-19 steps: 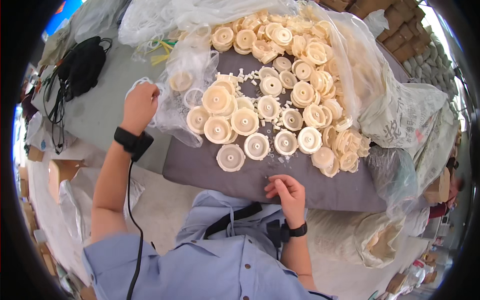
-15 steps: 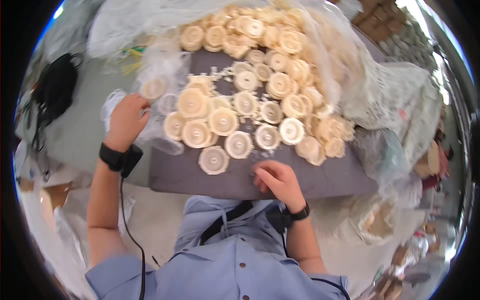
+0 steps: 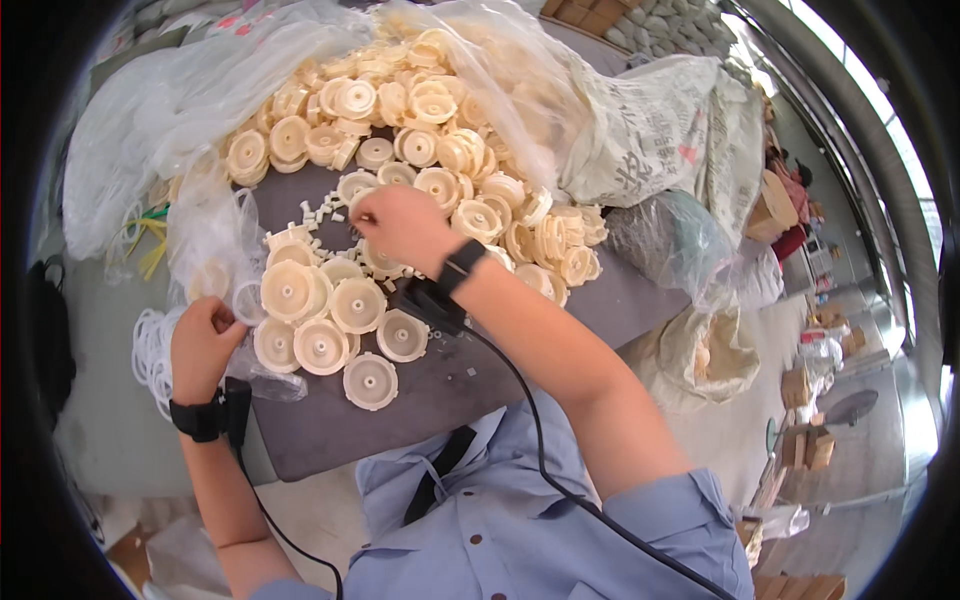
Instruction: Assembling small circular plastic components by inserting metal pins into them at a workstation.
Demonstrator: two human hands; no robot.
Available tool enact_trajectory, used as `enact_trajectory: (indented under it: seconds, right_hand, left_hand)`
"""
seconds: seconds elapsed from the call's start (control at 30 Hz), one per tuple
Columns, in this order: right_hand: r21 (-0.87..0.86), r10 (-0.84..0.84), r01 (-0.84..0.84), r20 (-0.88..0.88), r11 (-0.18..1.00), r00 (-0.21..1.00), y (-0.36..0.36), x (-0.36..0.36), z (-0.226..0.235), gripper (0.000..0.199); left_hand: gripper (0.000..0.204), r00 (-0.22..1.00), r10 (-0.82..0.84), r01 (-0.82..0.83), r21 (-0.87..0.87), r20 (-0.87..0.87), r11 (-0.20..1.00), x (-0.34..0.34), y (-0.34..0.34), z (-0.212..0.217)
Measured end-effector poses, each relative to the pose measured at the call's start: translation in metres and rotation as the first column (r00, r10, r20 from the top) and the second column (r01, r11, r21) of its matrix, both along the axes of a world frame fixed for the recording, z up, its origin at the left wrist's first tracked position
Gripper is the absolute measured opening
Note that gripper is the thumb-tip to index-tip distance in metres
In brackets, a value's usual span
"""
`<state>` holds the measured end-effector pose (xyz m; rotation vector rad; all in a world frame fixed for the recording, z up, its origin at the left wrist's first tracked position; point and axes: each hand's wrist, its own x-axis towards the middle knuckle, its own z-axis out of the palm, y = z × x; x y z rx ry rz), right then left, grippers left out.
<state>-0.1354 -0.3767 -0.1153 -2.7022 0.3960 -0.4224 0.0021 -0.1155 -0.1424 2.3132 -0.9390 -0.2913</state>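
My left hand (image 3: 204, 345) is closed in a pinch at the left edge of the dark tabletop, and what lies between its fingertips is hidden. A translucent white ring (image 3: 238, 303) sits close by its thumb, and a bundle of white rings (image 3: 152, 355) lies to its left. My right hand (image 3: 408, 228) reaches over the middle of the table with fingers curled closed; anything in them is too small to make out. Beside it are small white plastic pieces (image 3: 318, 215). Round cream plastic housings (image 3: 292, 288) are grouped in front of my hands.
A large heap of cream housings (image 3: 455, 150) spills from clear plastic sheeting (image 3: 130, 130) at the back. A white woven sack (image 3: 650, 130) and a bag with greenish contents (image 3: 670, 240) lie at right. An opened sack (image 3: 705, 355) stands off the table's right side.
My right hand has moved from the table's near edge up and across to the small white pieces. My left hand now pinches close to the translucent ring. The whole view has turned.
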Motion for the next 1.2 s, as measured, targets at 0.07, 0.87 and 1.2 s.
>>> enact_trajectory:
  seconds: [0.07, 0.87, 1.2]
  right_hand:
    - [-0.162, 0.003, -0.018, -0.095, 0.987, 0.995, 0.001, 0.034, -0.013, 0.015]
    - [0.324, -0.001, -0.063, 0.196, 0.944, 0.981, -0.004, 0.02, 0.013, 0.019]
    - [0.927, -0.121, -0.31, 0.339, 0.213, 0.933, 0.018, -0.079, -0.009, 0.013]
  left_hand:
    - [0.017, 0.999, -0.009, 0.015, -0.118, 0.049, 0.993, 0.007, 0.006, -0.011]
    - [0.017, 0.987, -0.047, 0.043, -0.029, -0.153, 0.999, 0.013, 0.014, -0.002]
    - [0.014, 0.996, 0.073, -0.09, -0.52, -0.054, 0.849, -0.003, 0.009, 0.021]
